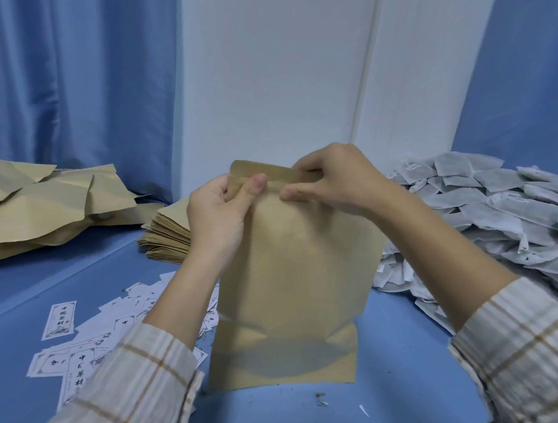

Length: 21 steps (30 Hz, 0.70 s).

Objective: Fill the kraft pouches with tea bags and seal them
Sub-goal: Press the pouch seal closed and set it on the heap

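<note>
Kraft pouch (299, 265) is standing upright in the middle of the blue desk (408, 380), bottom gusset spread out and the body looking puffed, so my guess is it's already loaded with tea bags, though you can't actually see inside. Both hands are up at the top strip. The left hand (219, 212) pinches the left end of the strip, thumb in front and fingers behind. The right hand (329, 178) pinches it just to the right of center, fingers curled over the top edge. Looks like the zip seal is getting pressed shut, and I can't tell how much of it has already closed.

As for progress: there's a heap of puffy kraft pouches (30, 206) lying on the left of the desk, which I'd read as finished ones. Just behind the left hand sits a stack of flat empty pouches (168, 234), and it's still thick. On the right is a big pile of tea bags (510, 222). So plenty left to do, I'd say.

Scattered paper labels (92, 339) lie on the desk near the left sleeve, close to the pouch base. A few crumbs too. Nothing is really blocking the hands.
</note>
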Available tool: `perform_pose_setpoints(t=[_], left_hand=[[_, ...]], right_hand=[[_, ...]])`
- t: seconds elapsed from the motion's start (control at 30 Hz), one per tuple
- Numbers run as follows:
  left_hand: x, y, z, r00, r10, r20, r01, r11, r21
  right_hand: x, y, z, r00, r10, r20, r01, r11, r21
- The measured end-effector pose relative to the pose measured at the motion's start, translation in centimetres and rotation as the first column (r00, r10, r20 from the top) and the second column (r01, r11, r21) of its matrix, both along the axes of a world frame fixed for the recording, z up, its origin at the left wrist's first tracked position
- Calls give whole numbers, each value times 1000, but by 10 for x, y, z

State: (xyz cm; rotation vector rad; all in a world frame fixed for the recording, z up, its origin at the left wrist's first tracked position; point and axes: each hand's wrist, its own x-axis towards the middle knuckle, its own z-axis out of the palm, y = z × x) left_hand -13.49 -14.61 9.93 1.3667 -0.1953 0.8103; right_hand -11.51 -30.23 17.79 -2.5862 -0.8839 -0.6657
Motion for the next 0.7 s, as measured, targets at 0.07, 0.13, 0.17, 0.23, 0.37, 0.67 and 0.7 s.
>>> perform_pose_setpoints(t=[0.07,0.13,0.17,0.23,0.37,0.67,0.7], left_hand=[[1,0,0,1000,6,-7,-6,1000,19],[1,3,1,1000,3,-17,-2,1000,27],[1,5,1,1000,10,-21,-9,999,38],[-1,8,2,998,45,-36,-43,998,52],[-5,7,5,992,120,-22,-119,992,44],[-8,12,1,1000,-3,-13,2,999,-44],[-8,12,2,1000,-3,-11,3,999,-39]], right_hand=[[-2,7,1,999,17,-27,-15,998,53],[-1,8,1,998,15,-56,-8,993,118],[-2,8,2,997,17,-72,-7,992,126],[-3,9,4,996,25,-87,-18,997,80],[-7,24,6,994,76,-79,-69,994,83],[-7,24,3,998,49,-36,-48,999,15],[-7,19,4,999,34,-37,-33,999,16]])
